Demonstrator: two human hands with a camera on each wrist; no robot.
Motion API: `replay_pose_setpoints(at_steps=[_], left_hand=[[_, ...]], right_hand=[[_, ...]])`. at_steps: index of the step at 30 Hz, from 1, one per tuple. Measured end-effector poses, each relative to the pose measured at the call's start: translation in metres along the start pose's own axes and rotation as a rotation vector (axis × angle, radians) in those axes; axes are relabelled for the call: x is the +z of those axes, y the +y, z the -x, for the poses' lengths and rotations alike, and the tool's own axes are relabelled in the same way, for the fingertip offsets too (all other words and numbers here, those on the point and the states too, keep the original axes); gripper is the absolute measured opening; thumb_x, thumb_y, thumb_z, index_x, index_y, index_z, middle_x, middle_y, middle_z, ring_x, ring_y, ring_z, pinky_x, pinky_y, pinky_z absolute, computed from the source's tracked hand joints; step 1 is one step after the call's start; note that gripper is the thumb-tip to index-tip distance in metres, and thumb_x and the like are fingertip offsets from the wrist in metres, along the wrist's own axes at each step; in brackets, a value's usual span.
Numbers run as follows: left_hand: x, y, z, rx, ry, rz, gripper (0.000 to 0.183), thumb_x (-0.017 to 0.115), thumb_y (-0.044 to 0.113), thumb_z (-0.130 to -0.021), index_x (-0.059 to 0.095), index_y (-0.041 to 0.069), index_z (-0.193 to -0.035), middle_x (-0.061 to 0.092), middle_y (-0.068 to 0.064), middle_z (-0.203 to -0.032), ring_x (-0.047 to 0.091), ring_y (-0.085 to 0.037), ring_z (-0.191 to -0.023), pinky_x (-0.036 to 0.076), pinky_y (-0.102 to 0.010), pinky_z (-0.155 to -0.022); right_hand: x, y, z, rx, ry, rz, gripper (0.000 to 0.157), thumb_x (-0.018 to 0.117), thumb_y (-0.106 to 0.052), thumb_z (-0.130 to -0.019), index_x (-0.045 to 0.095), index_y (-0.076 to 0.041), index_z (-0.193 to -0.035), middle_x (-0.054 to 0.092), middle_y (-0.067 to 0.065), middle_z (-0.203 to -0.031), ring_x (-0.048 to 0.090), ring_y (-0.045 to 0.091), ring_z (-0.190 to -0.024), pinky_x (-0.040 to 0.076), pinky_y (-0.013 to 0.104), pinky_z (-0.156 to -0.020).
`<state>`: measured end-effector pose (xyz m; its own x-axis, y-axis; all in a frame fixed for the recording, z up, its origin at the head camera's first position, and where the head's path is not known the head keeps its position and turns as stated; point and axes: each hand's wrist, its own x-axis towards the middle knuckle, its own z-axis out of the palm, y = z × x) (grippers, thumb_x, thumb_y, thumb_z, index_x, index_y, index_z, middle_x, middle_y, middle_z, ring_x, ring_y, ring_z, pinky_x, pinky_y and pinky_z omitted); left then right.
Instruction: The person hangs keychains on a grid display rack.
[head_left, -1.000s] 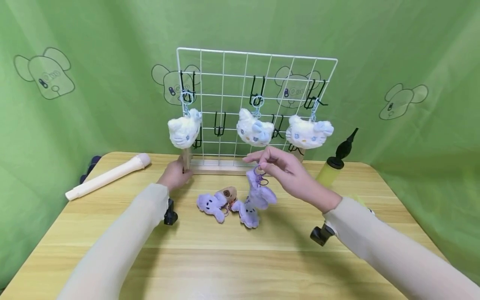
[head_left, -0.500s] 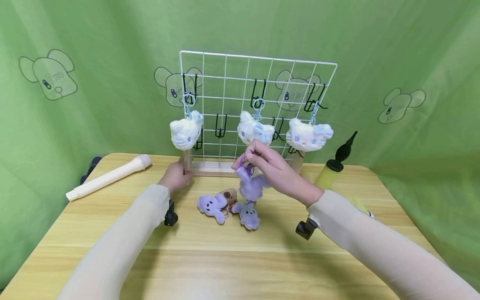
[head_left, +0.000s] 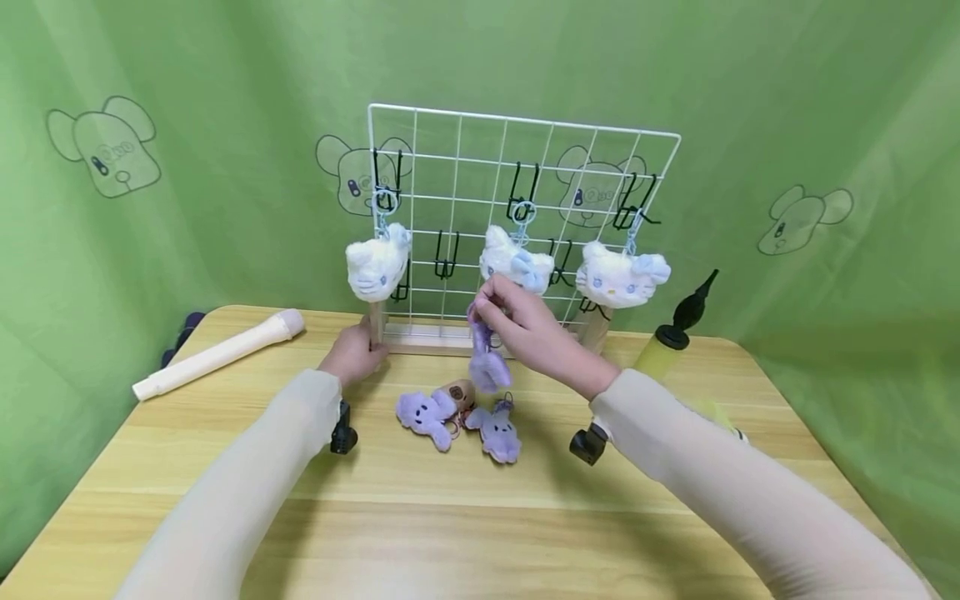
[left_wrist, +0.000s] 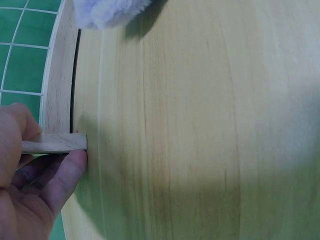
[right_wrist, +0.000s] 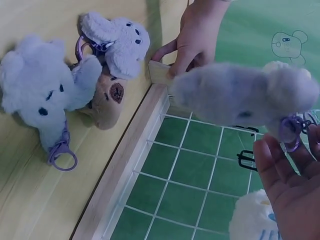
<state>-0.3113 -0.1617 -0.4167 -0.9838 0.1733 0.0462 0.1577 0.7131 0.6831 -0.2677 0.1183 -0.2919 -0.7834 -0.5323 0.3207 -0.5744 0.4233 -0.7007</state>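
Note:
My left hand (head_left: 352, 354) grips the wooden foot (left_wrist: 57, 143) at the left end of a white wire grid rack (head_left: 525, 121). In front of the rack, my right hand (head_left: 527, 327) pinches the purple ring of a purple plush keychain (head_left: 489, 372), which hangs above the table. Its furry body (right_wrist: 235, 95) shows large in the right wrist view. Below it, two more purple plush keychains (head_left: 425, 417) and a brown one (right_wrist: 107, 102) lie together on the tabletop. White cat-head plush keychains (head_left: 622, 275) hang from black hooks on the rack's upper part.
Lower black hooks (head_left: 446, 265) on the grid carry nothing visible. A pale microphone-shaped stick (head_left: 217, 354) lies at the left of the table. A yellow pump (head_left: 654, 354) with a black nozzle stands at the right. Green curtain (head_left: 480, 50) hangs behind.
My right hand has moved left and slightly up with the purple plush keychain, away from the ones on the table. The left hand stays at the rack's foot.

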Motion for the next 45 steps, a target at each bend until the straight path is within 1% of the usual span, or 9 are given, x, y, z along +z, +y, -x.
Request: replay_pose_setpoints(at_steps=[5, 8, 16, 22, 27, 31, 38, 41, 45], left_hand=[[-0.001, -0.001, 0.000, -0.006, -0.007, 0.000, 0.064, 0.059, 0.007, -0.099, 0.031, -0.019, -0.150, 0.067, -0.037, -0.117, 0.071, -0.035, -0.087, 0.065, -0.041, -0.077], [0.000, -0.003, -0.001, 0.000, -0.001, -0.013, 0.066, 0.060, 0.008, -0.099, 0.029, -0.021, -0.150, 0.067, -0.036, -0.115, 0.071, -0.034, -0.085, 0.064, -0.039, -0.074], [0.003, -0.006, -0.004, 0.013, 0.009, -0.005, 0.066, 0.060, 0.009, -0.099, 0.031, -0.020, -0.150, 0.066, -0.038, -0.119, 0.070, -0.036, -0.089, 0.065, -0.042, -0.078], [0.002, -0.006, -0.004, 0.006, 0.016, -0.010, 0.063, 0.061, 0.009, -0.099, 0.034, -0.020, -0.147, 0.067, -0.035, -0.114, 0.070, -0.035, -0.087, 0.064, -0.043, -0.079], [0.002, -0.006, -0.005, 0.005, 0.007, -0.017, 0.061, 0.060, 0.009, -0.100, 0.035, -0.019, -0.147, 0.067, -0.036, -0.118, 0.071, -0.037, -0.091, 0.065, -0.046, -0.084], [0.003, -0.007, -0.006, 0.004, 0.012, -0.016, 0.061, 0.060, 0.009, -0.100, 0.035, -0.019, -0.147, 0.066, -0.036, -0.118, 0.070, -0.037, -0.092, 0.064, -0.046, -0.085], [0.003, -0.008, -0.006, 0.008, 0.009, -0.007, 0.064, 0.060, 0.009, -0.099, 0.032, -0.019, -0.150, 0.068, -0.034, -0.111, 0.069, -0.031, -0.082, 0.064, -0.039, -0.074], [0.003, -0.008, -0.006, 0.009, 0.008, -0.006, 0.065, 0.060, 0.009, -0.099, 0.031, -0.019, -0.151, 0.067, -0.035, -0.112, 0.068, -0.032, -0.082, 0.064, -0.040, -0.074], [0.003, -0.007, -0.005, 0.013, 0.013, -0.005, 0.066, 0.060, 0.009, -0.099, 0.030, -0.019, -0.152, 0.066, -0.037, -0.117, 0.068, -0.034, -0.086, 0.064, -0.042, -0.078]], right_hand=[[0.008, 0.002, -0.009, 0.014, 0.033, -0.006, 0.016, 0.047, -0.013, -0.110, 0.057, -0.002, -0.104, 0.067, 0.015, -0.099, 0.063, 0.021, -0.086, 0.063, 0.038, -0.079], [0.014, 0.005, -0.016, 0.015, 0.065, -0.028, 0.017, 0.047, -0.014, -0.111, 0.058, -0.002, -0.106, 0.067, 0.016, -0.102, 0.063, 0.021, -0.088, 0.062, 0.033, -0.080], [0.024, 0.011, -0.032, -0.011, 0.170, -0.037, 0.017, 0.046, -0.015, -0.112, 0.056, -0.002, -0.111, 0.064, 0.013, -0.100, 0.056, 0.018, -0.084, 0.051, 0.024, -0.073], [0.031, 0.017, -0.046, 0.020, 0.231, -0.087, 0.018, 0.047, -0.015, -0.111, 0.058, 0.000, -0.113, 0.064, 0.014, -0.103, 0.057, 0.017, -0.086, 0.051, 0.022, -0.074], [0.038, 0.021, -0.055, 0.047, 0.260, -0.112, 0.018, 0.047, -0.013, -0.111, 0.058, 0.001, -0.115, 0.066, 0.017, -0.104, 0.060, 0.018, -0.087, 0.053, 0.022, -0.074], [0.044, 0.025, -0.060, 0.066, 0.283, -0.092, 0.018, 0.046, -0.013, -0.111, 0.057, 0.001, -0.115, 0.067, 0.018, -0.103, 0.061, 0.020, -0.086, 0.054, 0.023, -0.071], [0.051, 0.031, -0.067, 0.142, 0.324, -0.023, 0.016, 0.047, -0.014, -0.110, 0.057, -0.001, -0.114, 0.066, 0.015, -0.100, 0.057, 0.018, -0.083, 0.050, 0.022, -0.069], [0.054, 0.033, -0.068, 0.170, 0.318, -0.003, 0.017, 0.048, -0.013, -0.110, 0.057, 0.000, -0.115, 0.064, 0.012, -0.096, 0.054, 0.014, -0.078, 0.047, 0.021, -0.065], [0.056, 0.034, -0.067, 0.174, 0.319, 0.006, 0.018, 0.050, -0.012, -0.109, 0.059, 0.002, -0.116, 0.067, 0.014, -0.092, 0.050, 0.011, -0.070, 0.044, 0.020, -0.060]])
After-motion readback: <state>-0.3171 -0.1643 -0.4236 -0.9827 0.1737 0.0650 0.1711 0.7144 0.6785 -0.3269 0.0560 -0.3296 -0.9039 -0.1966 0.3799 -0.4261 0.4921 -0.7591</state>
